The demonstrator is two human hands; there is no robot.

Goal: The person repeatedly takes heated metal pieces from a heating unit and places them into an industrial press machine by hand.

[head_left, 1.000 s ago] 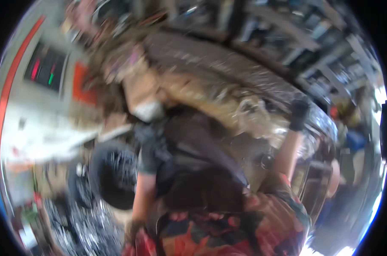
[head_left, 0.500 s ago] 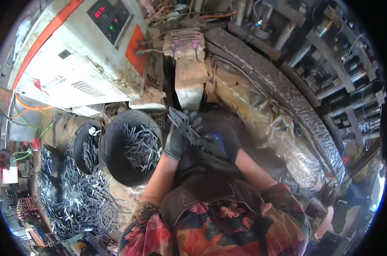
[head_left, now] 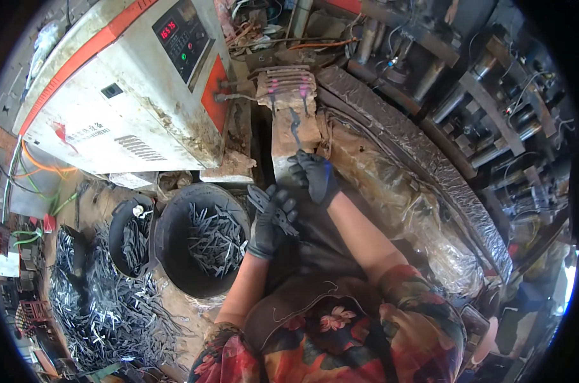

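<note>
My left hand [head_left: 268,225], in a dark glove, is closed around a bunch of dark flat metal blanks [head_left: 260,199] in front of my lap. My right hand [head_left: 315,177], gloved too, pinches one long, curved metal blank [head_left: 294,127] by its near end. That piece points away from me over the pale brick block [head_left: 294,142]. Just beyond its far tip is a crusty heating block [head_left: 285,86] with pinkish glowing spots on its front. To the left of my left hand, a black bucket [head_left: 174,268] holds many similar blanks.
A white and orange machine cabinet [head_left: 104,96] with a lit display stands at far left. A smaller black bucket [head_left: 118,255] and a large heap of metal pieces [head_left: 111,313] lie left. Crumpled plastic sheeting [head_left: 404,204] and heavy metal machinery [head_left: 487,108] are on the right.
My right hand has moved away from the left and forward, now with a single metal blank. My left hand keeps the bunch and sits slightly lower in view. The view has shifted a little.
</note>
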